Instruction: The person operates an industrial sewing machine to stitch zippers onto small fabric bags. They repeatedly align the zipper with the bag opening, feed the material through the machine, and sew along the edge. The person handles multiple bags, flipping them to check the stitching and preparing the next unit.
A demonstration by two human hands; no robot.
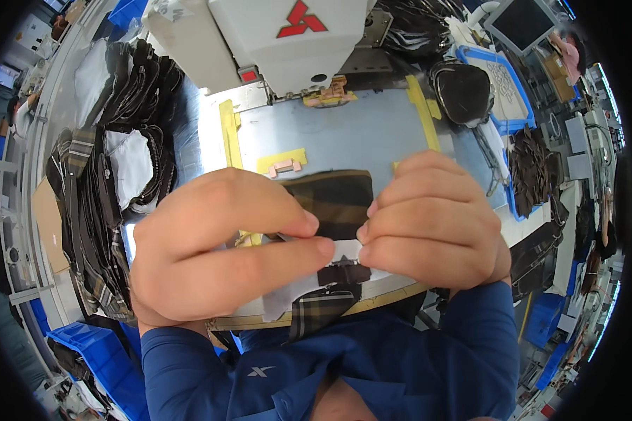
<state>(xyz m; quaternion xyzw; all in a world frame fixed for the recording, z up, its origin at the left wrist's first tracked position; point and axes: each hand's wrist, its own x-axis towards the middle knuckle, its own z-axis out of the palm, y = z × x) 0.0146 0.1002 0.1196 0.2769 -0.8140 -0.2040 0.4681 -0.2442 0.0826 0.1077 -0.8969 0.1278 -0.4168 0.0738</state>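
Pinching a plaid fabric piece between both hands.

Dark plaid fabric piece with white backing, flat at the table's near edge, partly hidden.

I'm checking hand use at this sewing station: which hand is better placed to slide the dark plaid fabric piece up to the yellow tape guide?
Left, probably: the left hand lies nearer the yellow tape guide above the dark plaid fabric piece.

A garment factory: an industrial sewing machine over the tabletop, stacked cut fabric pieces left of it.
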